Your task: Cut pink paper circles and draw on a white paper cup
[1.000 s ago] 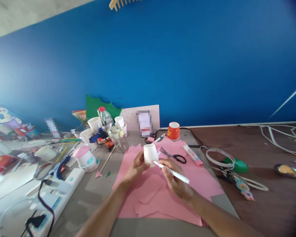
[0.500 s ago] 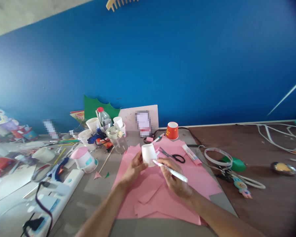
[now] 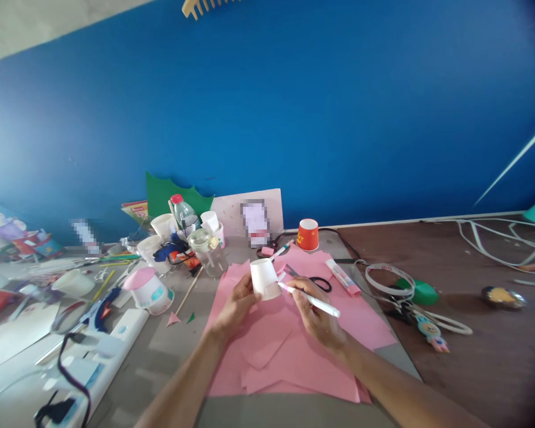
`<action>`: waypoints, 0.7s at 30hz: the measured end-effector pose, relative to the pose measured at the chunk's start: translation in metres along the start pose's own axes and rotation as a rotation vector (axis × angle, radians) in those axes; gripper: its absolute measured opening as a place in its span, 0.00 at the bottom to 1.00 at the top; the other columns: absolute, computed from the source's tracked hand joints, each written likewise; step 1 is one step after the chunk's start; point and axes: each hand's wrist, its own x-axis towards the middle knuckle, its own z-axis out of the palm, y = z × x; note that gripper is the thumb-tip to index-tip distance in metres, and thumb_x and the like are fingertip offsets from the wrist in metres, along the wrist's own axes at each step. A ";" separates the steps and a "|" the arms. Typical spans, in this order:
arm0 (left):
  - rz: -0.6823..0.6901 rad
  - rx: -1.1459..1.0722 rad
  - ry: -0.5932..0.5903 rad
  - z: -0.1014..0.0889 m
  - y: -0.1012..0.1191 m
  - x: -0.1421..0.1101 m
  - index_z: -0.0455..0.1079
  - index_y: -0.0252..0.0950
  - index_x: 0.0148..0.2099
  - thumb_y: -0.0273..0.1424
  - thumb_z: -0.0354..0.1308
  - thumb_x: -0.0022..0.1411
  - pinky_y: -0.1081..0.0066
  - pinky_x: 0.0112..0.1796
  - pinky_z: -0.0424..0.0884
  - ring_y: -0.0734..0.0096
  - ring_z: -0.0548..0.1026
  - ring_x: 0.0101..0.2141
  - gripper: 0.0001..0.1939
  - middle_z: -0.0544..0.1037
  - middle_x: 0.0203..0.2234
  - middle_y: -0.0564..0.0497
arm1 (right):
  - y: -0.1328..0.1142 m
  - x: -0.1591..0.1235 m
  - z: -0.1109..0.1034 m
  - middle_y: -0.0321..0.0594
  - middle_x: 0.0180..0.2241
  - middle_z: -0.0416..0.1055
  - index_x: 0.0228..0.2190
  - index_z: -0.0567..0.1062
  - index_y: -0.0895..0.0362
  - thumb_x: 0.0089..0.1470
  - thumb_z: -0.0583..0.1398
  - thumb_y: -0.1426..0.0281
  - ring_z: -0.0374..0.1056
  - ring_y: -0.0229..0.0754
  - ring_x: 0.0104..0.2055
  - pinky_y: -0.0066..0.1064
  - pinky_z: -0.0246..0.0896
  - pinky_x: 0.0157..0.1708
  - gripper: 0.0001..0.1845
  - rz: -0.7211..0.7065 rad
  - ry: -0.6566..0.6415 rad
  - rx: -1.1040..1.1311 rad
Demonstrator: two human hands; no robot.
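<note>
A white paper cup, upside down, is gripped at its left side by my left hand. My right hand is closed around a white marker, whose pink tip end meets the cup's right side. Faint pink marking shows low on the cup. Both hands are above a spread of pink paper sheets. Behind my right hand lie scissors with black handles, partly covered by that hand. A pink-and-white tube rests on the paper to the right.
A red paper cup stands near the blue wall. At left are a decorated cup with a pink top, a glass jar, a red-capped bottle and a white power strip. Cables and a keychain lie at right.
The cup has tilted slightly and shifted a little left with my left hand. The marker stays against its right side. The whole view has moved slightly.
</note>
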 end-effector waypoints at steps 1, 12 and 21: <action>-0.005 -0.003 0.006 -0.001 -0.001 0.000 0.64 0.38 0.58 0.31 0.63 0.51 0.62 0.47 0.67 0.51 0.70 0.51 0.31 0.74 0.50 0.45 | 0.000 0.000 0.000 0.40 0.34 0.71 0.38 0.71 0.55 0.61 0.52 0.71 0.68 0.42 0.37 0.34 0.63 0.38 0.08 0.003 0.002 -0.001; -0.008 -0.070 0.011 -0.003 -0.002 0.000 0.62 0.35 0.60 0.31 0.64 0.50 0.61 0.47 0.67 0.50 0.70 0.50 0.34 0.74 0.49 0.42 | -0.002 0.000 -0.001 0.39 0.31 0.70 0.36 0.72 0.56 0.61 0.51 0.70 0.66 0.41 0.35 0.34 0.62 0.37 0.10 0.019 -0.007 0.007; -0.010 -0.094 0.013 -0.002 0.001 0.001 0.63 0.34 0.59 0.30 0.63 0.50 0.60 0.47 0.67 0.49 0.70 0.51 0.33 0.74 0.49 0.42 | 0.003 -0.003 -0.003 0.38 0.27 0.69 0.33 0.72 0.56 0.62 0.50 0.66 0.65 0.42 0.32 0.32 0.60 0.32 0.13 0.114 -0.006 -0.018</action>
